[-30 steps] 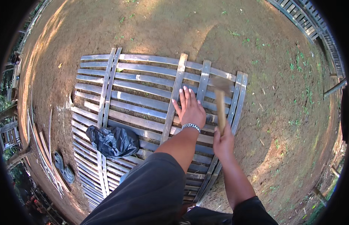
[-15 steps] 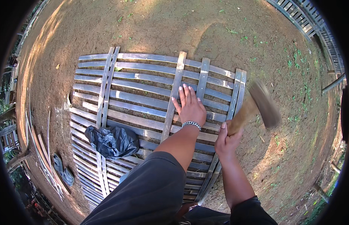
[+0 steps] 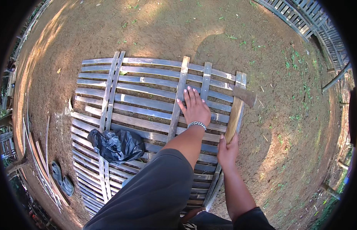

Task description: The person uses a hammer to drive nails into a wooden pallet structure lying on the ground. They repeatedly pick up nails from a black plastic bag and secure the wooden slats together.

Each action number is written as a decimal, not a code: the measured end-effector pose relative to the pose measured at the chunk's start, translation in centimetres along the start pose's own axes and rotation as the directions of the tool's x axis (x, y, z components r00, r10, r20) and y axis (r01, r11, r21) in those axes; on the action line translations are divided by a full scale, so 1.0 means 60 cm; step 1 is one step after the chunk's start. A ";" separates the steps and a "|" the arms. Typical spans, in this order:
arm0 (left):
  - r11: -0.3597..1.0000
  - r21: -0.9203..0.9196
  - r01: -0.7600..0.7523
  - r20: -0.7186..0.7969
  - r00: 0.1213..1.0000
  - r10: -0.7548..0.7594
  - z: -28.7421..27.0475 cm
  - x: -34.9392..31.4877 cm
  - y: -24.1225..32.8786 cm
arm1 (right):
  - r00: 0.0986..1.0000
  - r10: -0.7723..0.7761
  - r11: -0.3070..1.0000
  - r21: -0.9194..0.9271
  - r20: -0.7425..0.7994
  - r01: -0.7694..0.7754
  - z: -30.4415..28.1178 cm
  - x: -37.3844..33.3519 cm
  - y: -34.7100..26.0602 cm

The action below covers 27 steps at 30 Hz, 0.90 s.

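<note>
This is an outdoor yard, rural in look: bare brown earth (image 3: 163, 32) spreads around on all sides, dotted with small tufts of grass (image 3: 294, 63) and broken up by patches of sunlight and shadow. A slatted fence (image 3: 301, 19) stands at the upper right, with a pole (image 3: 337, 79) slanting near it, while greenery and rough timber show, too small to make out well, along the left rim. It resembles an open-air work spot too, since a slatted panel (image 3: 142, 79) lies low over the soil, with loose strips (image 3: 42, 165) and sandals (image 3: 66, 186) to its left.
</note>
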<state>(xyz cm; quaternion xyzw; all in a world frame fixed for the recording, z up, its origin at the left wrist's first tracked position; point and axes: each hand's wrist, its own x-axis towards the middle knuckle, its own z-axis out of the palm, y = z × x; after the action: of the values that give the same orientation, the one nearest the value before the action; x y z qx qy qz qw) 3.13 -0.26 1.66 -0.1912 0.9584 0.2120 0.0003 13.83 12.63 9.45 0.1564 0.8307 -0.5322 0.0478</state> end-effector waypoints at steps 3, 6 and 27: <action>0.998 -0.051 -0.026 -0.053 0.998 0.024 0.011 0.001 -0.011 | 0.976 0.219 0.943 0.252 0.016 -0.216 0.031 -0.076 -0.003; 0.976 -0.191 -0.109 -0.034 0.994 0.105 -0.012 -0.018 -0.030 | 0.940 0.338 0.857 0.402 0.035 -0.323 0.044 -0.163 0.035; 0.998 0.050 -0.043 0.102 0.994 0.038 -0.360 -0.184 -0.552 | 0.849 0.523 0.816 0.244 0.076 -0.525 0.039 -0.219 0.133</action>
<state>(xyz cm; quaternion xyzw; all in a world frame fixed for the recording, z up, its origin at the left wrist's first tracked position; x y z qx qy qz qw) 27.26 -32.70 8.75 -0.1606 0.9661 0.1961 0.0496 28.57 10.83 4.71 0.3820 0.6797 -0.6015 0.1741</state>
